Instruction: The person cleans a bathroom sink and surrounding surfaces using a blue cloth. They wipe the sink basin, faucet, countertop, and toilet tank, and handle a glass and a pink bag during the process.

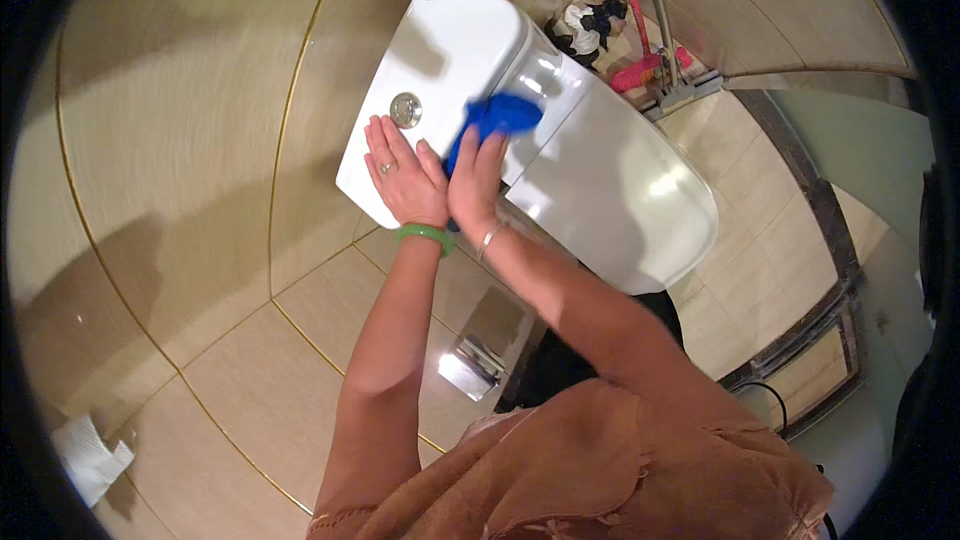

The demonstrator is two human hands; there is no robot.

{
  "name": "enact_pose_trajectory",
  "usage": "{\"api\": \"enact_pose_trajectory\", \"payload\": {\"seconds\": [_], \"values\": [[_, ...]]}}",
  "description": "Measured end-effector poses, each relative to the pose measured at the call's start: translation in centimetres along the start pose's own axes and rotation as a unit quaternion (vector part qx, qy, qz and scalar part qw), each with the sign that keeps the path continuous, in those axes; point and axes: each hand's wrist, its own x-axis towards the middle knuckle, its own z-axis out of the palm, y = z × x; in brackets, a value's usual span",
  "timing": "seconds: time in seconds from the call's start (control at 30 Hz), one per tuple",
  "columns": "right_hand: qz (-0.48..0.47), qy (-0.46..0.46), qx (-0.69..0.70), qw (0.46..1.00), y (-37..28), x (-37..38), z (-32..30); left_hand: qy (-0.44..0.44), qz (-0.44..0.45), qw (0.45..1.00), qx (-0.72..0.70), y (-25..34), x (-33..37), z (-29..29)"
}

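A white toilet stands in front of me, its tank [450,30] to the far left and its lid [610,170] lowered. My left hand [408,175], with a ring and a green bangle, lies with fingers stretched out on the tank top. Its fingertips are close to the round metal flush button [406,110]. A slightly blurred blue cloth [510,115] is in my right hand [475,175], pressed over the tank's edge facing the lid. Part of the cloth is hidden under my hands, whose wrists are side by side.
Beyond the toilet, a pink-handled brush [640,70] and a floor squeegee [685,90] lean beside black and white rubbish [590,25]. A chrome holder [470,365] is on the tiled wall near my left arm. White paper [92,460] appears at lower left.
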Motion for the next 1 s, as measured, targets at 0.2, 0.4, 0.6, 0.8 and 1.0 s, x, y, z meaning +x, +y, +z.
{"api": "enact_pose_trajectory", "payload": {"seconds": [0.2, 0.4, 0.6, 0.8, 1.0], "values": [[0.066, 0.106, 0.018, 0.992, 1.7, 9.9, -0.2, 0.010, 0.025, 1.000, 0.006, 0.5, 0.2, -0.6], [-0.068, -0.073, -0.013, 0.995, -0.4, 17.9, -3.8, -0.012, 0.002, 1.000, -0.002, 0.2, -0.2, -0.5], [-0.022, -0.435, -0.041, 0.899, -4.4, 25.9, -3.3, 0.007, 0.032, 0.999, 0.000, 0.3, 0.1, -0.5], [0.084, -0.320, -0.165, 0.929, 9.6, 30.2, -4.7, 0.000, 0.043, 0.999, -0.021, 1.1, 1.0, -0.1], [-0.043, -0.425, -0.070, 0.901, 0.1, 25.0, -4.2, -0.007, 0.010, 1.000, -0.023, -0.2, -0.6, -0.3]]}}
